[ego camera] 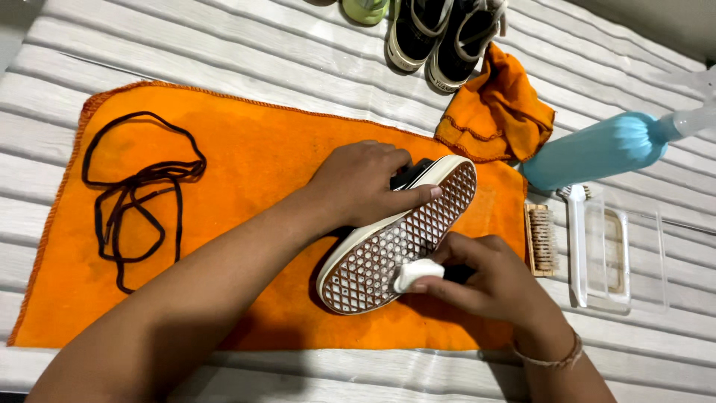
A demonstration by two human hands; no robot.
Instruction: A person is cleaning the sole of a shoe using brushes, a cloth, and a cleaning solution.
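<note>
Left hand (358, 183) grips a black shoe (399, 235) turned sole-up and tilted on its side, fingers wrapped over the upper and the thumb side pressing on the white rim; the shoe rests near the right end of the flat orange cloth (246, 164). Right hand (496, 280) pinches a small white pad (418, 272), fingers closed narrow around it, pad touching the sole edge near the heel. Judged best practice: hold the shoe firm against the cloth, keep the pad flat on the rubber rim, and work along the edge in short strokes, rotating the shoe rather than the wrist. Counts: one shoe in hand, two more dark shoes (440, 37) at the top, one loose black lace (138, 198) lying on the cloth, two orange cloths with the crumpled one (496, 112), one blue spray bottle (597, 153), one wooden brush (541, 239), one white-handled brush (578, 239), one clear tray (623, 254), one green item (365, 9) cut off by the frame. All lie on a white ribbed surface (261, 60).
</note>
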